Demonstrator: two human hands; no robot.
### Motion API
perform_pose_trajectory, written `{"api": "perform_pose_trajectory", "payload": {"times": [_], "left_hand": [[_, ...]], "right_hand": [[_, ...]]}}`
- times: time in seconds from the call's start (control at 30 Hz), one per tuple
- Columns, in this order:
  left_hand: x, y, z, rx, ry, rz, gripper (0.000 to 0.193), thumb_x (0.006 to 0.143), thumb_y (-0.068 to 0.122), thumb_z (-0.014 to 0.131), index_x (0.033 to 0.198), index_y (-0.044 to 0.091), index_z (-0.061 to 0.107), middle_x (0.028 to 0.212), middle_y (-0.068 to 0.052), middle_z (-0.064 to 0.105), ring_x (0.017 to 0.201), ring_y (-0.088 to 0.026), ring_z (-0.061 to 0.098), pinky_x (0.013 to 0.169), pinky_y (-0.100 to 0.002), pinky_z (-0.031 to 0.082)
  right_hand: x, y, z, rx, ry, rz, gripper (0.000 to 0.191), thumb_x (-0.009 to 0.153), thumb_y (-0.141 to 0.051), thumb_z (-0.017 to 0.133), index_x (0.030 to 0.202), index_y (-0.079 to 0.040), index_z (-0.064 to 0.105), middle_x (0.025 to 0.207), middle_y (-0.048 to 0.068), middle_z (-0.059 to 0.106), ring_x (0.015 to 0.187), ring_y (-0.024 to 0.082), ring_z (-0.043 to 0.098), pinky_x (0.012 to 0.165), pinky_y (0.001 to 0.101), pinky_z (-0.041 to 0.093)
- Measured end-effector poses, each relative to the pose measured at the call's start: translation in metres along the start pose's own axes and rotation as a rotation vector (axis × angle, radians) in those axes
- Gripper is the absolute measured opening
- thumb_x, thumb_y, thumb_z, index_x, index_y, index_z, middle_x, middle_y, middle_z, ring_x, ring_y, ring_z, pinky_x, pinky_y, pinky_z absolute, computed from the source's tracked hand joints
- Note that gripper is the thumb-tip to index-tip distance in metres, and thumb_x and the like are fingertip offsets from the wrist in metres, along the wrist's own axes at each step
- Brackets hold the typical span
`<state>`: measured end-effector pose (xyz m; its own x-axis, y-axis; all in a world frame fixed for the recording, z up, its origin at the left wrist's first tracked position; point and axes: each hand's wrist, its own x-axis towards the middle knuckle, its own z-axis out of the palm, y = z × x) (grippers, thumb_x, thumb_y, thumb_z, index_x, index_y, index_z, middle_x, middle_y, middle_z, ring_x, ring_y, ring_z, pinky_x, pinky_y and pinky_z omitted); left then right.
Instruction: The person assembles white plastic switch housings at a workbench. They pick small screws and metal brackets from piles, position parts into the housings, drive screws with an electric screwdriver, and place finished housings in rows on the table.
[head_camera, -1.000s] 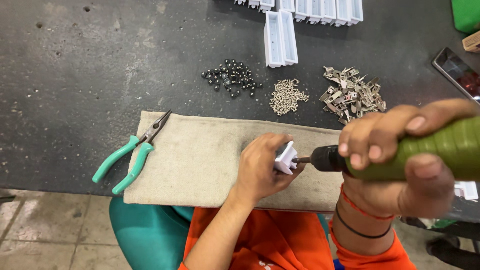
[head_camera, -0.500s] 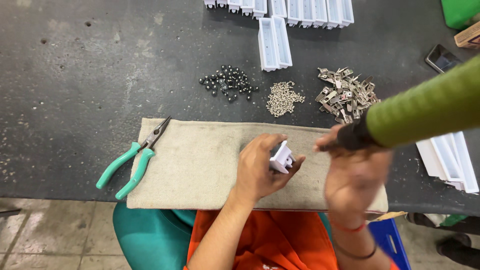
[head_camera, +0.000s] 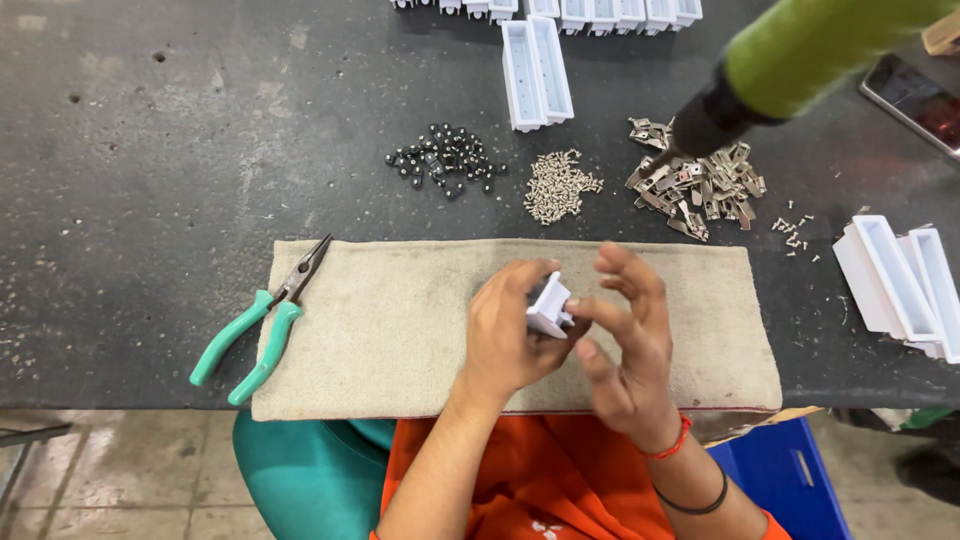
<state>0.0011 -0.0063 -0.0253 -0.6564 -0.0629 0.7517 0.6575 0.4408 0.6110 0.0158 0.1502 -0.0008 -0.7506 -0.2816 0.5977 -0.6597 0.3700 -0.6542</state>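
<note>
My left hand (head_camera: 510, 335) grips a small white plastic part (head_camera: 548, 305) above the beige cloth mat (head_camera: 390, 330). My right hand (head_camera: 625, 335) is right beside it with fingers spread, the index fingertip and thumb touching the part's right side. A green-handled power screwdriver (head_camera: 800, 50) with a black nose hangs free at the top right, its tip over a pile of metal clips (head_camera: 700, 185); neither hand holds it.
Green-handled pliers (head_camera: 255, 335) lie at the mat's left edge. Behind the mat are black small parts (head_camera: 445, 160) and a heap of screws (head_camera: 558, 185). White plastic housings sit at the back (head_camera: 535, 70) and right (head_camera: 895, 280). A phone (head_camera: 915, 100) lies far right.
My right hand let go of the green screwdriver, which swung up and away to the top right. The hand came down to the white part held in my left hand.
</note>
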Motion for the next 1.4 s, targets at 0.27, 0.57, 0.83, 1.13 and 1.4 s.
{"api": "perform_pose_trajectory", "payload": {"times": [0.27,0.57,0.83,1.13,1.4], "left_hand": [[0.002,0.003,0.002,-0.005,0.039,-0.031,0.058,0.083,0.019,0.092,0.122,0.005,0.052,0.095,-0.013,0.065,0.078,-0.029,0.067,0.07,-0.039,0.055],[0.001,0.0,0.001,-0.018,0.022,-0.016,0.057,0.083,0.018,0.092,0.121,0.005,0.051,0.091,-0.012,0.064,0.073,-0.027,0.065,0.065,-0.038,0.051],[-0.003,-0.004,0.001,0.028,0.018,-0.042,0.056,0.082,0.02,0.092,0.12,0.004,0.053,0.085,-0.009,0.062,0.071,-0.026,0.065,0.065,-0.038,0.052],[-0.01,-0.011,0.0,0.025,0.046,-0.067,0.058,0.078,0.016,0.092,0.12,0.002,0.055,0.088,-0.012,0.064,0.069,-0.027,0.064,0.064,-0.036,0.053],[-0.015,-0.015,0.0,-0.046,0.034,-0.084,0.061,0.079,0.012,0.091,0.124,0.002,0.051,0.09,-0.012,0.064,0.07,-0.021,0.065,0.064,-0.03,0.053]], "right_hand": [[0.008,0.026,-0.011,0.262,0.194,0.259,0.036,0.104,-0.019,0.049,0.135,-0.004,0.057,0.132,0.014,0.061,0.126,0.018,0.057,0.109,0.0318,0.046],[0.05,0.111,-0.077,-0.165,0.125,0.362,0.021,0.105,-0.01,0.06,0.119,0.0,0.072,0.107,0.009,0.077,0.09,0.012,0.069,0.079,0.0272,0.055],[0.113,0.193,-0.056,-0.976,-0.444,0.158,0.02,0.094,-0.019,0.065,0.098,-0.004,0.079,0.106,0.016,0.076,0.101,0.033,0.072,0.094,0.0411,0.057],[0.133,0.169,-0.061,-0.669,-0.199,-0.324,0.044,0.094,-0.038,0.066,0.124,-0.007,0.07,0.125,0.018,0.071,0.112,0.038,0.066,0.092,0.0468,0.052],[0.053,0.111,-0.063,-0.571,-0.141,-0.011,0.024,0.084,-0.021,0.075,0.104,-0.007,0.075,0.114,0.013,0.069,0.104,0.033,0.065,0.09,0.0432,0.054]]}}
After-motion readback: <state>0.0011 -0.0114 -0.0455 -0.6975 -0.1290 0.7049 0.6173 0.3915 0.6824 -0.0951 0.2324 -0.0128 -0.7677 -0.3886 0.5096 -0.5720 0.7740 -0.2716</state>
